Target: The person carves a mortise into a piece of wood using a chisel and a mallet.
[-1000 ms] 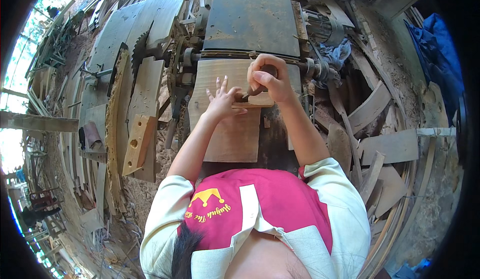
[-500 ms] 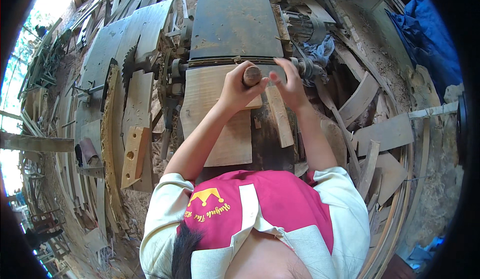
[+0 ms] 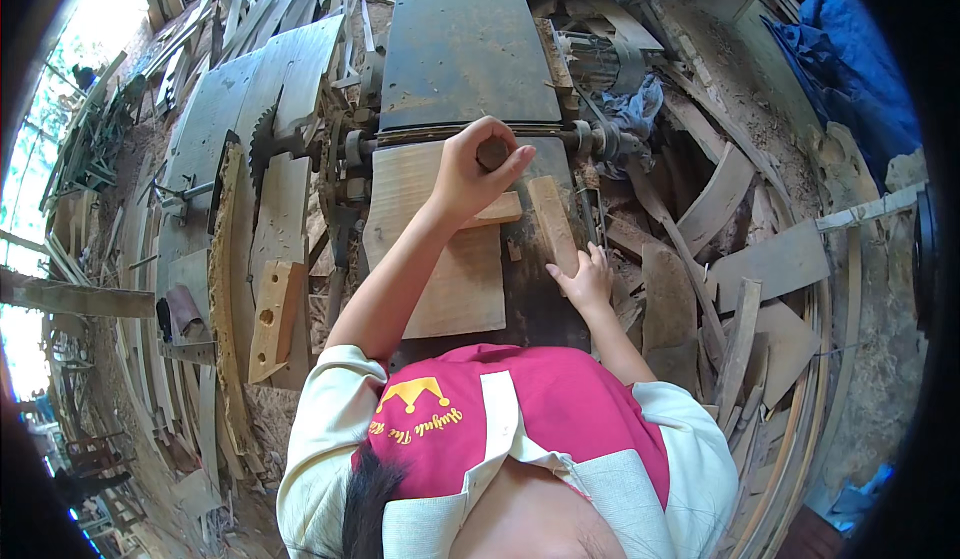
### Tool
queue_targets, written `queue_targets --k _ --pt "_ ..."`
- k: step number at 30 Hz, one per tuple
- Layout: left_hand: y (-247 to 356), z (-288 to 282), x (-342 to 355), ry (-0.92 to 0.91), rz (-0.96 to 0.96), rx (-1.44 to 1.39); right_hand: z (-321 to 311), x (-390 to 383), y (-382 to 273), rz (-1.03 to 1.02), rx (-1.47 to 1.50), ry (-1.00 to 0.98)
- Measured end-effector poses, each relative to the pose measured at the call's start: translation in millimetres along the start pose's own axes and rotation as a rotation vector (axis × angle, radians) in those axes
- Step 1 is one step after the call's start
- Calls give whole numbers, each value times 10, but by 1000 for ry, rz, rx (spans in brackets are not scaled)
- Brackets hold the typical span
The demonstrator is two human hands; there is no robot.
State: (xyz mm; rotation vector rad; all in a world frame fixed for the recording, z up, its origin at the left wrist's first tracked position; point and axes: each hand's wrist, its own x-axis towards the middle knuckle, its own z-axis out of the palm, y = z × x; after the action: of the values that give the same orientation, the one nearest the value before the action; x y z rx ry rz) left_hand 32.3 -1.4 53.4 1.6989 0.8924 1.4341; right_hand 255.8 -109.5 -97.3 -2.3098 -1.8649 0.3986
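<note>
Head view, left grip (image 3: 470, 173) (curled round handle (image 3: 491, 153)), right grip (image 3: 584, 279) spread, wooden strip (image 3: 551, 221) ahead

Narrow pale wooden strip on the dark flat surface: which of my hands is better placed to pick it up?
Probably your right hand: its spread fingers are at the near end of the narrow pale wooden strip, though contact is unclear. Your left hand is occupied, gripping a round brown handle.
</note>
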Motion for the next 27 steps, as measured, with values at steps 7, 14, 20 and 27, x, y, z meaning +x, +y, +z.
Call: queue_targets --k 7,14,20,27 --pt "-133 15 -4 5 -50 -94 183 66 65 0 37 32" --pt "-147 3 -20 36 -74 -90 204 112 113 -42 20 60" --pt "-176 27 -20 83 -32 -15 -287 323 -4 72 218 25" --pt "-329 40 -94 58 -89 0 -1624 375 -330 -210 761 98"
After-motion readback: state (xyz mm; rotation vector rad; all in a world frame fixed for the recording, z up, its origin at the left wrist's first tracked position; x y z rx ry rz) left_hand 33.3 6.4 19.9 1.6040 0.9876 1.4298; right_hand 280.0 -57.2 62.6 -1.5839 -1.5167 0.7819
